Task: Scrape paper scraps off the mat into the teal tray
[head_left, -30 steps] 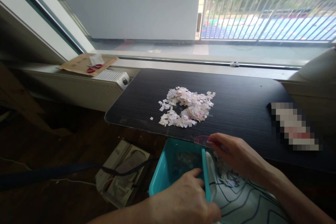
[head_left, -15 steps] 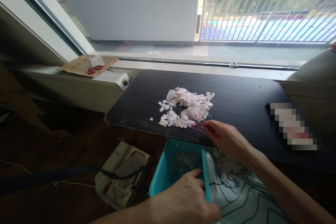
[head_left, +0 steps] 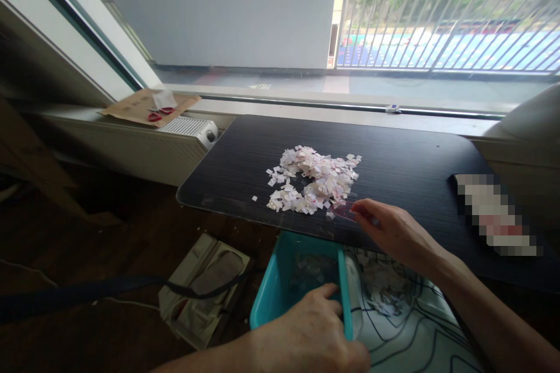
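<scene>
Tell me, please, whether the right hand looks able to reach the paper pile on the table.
Likely yes: the right hand is close, with only its held pink piece between it and the paper pile.

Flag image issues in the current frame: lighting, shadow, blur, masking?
Head view: outdoor ground looks washed out by daylight; head view: floor dim, bin dark inside; head view: pink plastic piece in the right hand has soft, hard-to-trace edges; head view: mosaic blocks hide the item at the table's right side.
</scene>
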### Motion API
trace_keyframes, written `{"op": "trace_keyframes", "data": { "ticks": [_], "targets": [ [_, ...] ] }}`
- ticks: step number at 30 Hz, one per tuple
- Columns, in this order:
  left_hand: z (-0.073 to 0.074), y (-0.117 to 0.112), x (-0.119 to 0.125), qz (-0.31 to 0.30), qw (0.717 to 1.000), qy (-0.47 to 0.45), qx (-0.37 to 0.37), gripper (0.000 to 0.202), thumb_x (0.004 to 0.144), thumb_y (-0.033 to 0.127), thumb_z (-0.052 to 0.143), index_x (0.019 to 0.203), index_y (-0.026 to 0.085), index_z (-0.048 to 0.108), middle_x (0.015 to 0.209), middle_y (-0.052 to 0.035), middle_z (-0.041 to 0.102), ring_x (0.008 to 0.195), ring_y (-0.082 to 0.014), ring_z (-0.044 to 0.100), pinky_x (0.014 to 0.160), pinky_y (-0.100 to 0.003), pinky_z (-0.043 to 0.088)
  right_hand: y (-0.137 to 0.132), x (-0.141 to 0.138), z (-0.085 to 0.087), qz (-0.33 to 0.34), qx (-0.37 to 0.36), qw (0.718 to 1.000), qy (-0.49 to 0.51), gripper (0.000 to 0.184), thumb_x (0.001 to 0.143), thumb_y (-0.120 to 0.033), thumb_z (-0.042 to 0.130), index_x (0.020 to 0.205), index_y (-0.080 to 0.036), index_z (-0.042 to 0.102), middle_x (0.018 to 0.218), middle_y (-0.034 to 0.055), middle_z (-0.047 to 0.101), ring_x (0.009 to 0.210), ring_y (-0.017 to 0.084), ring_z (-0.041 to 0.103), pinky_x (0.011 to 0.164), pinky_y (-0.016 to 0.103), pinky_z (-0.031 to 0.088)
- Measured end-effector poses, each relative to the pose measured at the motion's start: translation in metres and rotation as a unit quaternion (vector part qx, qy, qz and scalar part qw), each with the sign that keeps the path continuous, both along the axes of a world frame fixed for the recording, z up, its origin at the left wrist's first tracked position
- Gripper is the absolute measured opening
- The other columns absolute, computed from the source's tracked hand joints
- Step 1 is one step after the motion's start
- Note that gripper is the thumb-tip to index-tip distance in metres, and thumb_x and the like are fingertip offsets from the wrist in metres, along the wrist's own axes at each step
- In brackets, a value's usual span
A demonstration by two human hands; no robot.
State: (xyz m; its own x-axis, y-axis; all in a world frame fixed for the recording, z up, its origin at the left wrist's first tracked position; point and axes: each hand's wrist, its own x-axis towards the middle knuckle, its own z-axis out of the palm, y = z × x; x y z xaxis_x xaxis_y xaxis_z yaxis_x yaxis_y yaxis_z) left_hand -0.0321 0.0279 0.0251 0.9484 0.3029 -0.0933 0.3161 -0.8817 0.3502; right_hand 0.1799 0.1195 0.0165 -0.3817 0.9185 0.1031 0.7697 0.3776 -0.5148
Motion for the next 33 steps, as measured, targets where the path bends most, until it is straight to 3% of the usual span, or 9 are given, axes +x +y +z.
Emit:
{"op": "trace_keyframes", "data": {
  "ticks": [24, 33],
  "targets": [
    [-0.001, -0.004, 0.000, 0.012, 1.000, -0.001, -0.008, 0.017, 0.084, 0.029, 0.071, 0.077, 0.021, 0.058, 0.056, 0.0029, 0.057, 0.062, -0.0188, 0.060, 0.094, -0.041, 0.043, -0.018, 0.007, 0.007, -0.023, -0.025, 0.999, 0.002, 0.018, 0.092, -0.026, 0.048, 0.095, -0.020, 0.065, 0.084, 0.0039, 0.073, 0.071, 0.017, 0.067, 0.061, 0.025, 0.048],
    [-0.003, -0.003, 0.000, 0.016, 0.999, 0.002, -0.034, 0.015, 0.083, 0.027, 0.068, 0.077, 0.020, 0.057, 0.056, 0.0026, 0.057, 0.068, -0.0208, 0.063, 0.094, -0.043, 0.042, -0.015, -0.004, 0.006, 0.016, -0.043, 0.999, -0.004, 0.017, 0.093, -0.024, 0.048, 0.096, -0.020, 0.064, 0.081, 0.0024, 0.072, 0.069, 0.016, 0.066, 0.061, 0.025, 0.045]
  ]
}}
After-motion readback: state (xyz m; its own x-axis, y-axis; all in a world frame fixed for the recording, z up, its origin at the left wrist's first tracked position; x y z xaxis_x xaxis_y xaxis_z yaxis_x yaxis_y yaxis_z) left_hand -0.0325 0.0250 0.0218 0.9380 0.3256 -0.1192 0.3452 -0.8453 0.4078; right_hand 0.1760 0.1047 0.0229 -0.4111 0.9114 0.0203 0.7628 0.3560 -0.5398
